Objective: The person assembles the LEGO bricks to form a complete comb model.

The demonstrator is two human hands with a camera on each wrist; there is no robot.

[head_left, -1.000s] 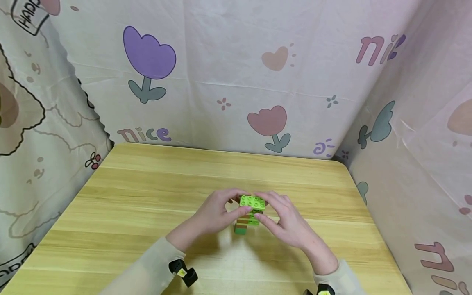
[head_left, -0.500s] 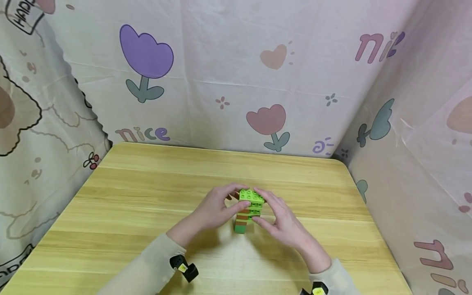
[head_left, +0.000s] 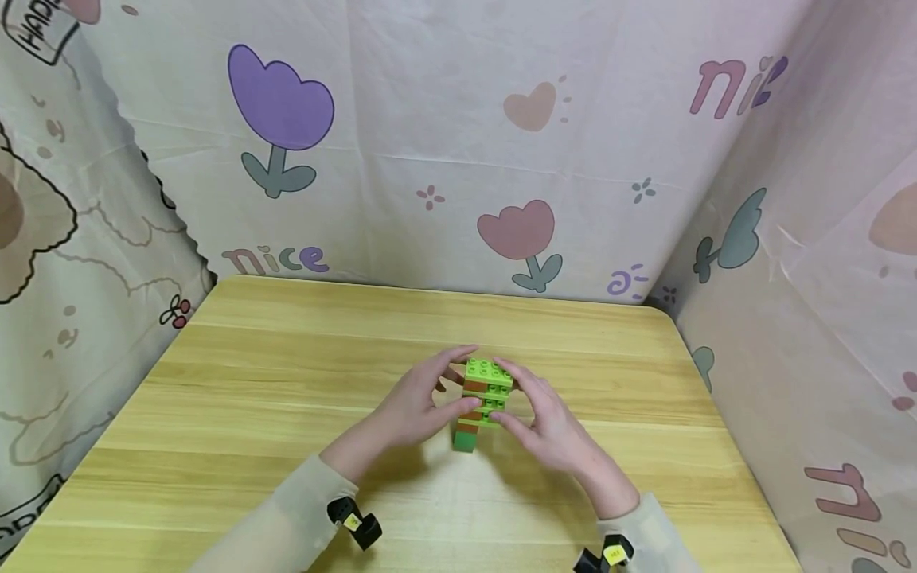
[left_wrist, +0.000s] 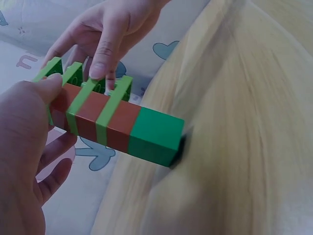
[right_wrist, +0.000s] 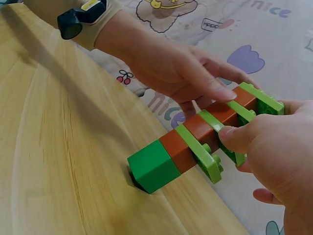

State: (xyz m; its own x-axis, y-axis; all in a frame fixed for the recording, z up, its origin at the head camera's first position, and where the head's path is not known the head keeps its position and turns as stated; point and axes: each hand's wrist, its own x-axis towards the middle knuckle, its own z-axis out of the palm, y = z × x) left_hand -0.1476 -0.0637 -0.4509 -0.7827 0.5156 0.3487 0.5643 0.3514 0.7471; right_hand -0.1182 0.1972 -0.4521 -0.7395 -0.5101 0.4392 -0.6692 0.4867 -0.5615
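A tower of toy building blocks [head_left: 469, 427] stands between my hands, brown bricks alternating with light green plates over a dark green brick [left_wrist: 155, 136] at the bottom. The plates stick out to one side, with studs showing on the top one [head_left: 489, 372]. My left hand [head_left: 411, 400] holds the tower from the left, its thumb on a brown brick and its fingers behind. From the right, my right hand [head_left: 548, 418] grips the overhanging plates, its thumb [right_wrist: 234, 138] on the end of one. Its other fingertips are partly hidden. Whether the bottom brick touches the table cannot be told.
The wooden table [head_left: 308, 342] extends around the hands. Behind and beside it hangs a pale cloth [head_left: 423, 95] printed with flowers and words. Black wrist cameras [head_left: 354, 523] sit on both sleeves.
Both hands have moved slightly up the head view along with the tower's top. More of the tower's front side shows now. Both hands stay at the blocks.
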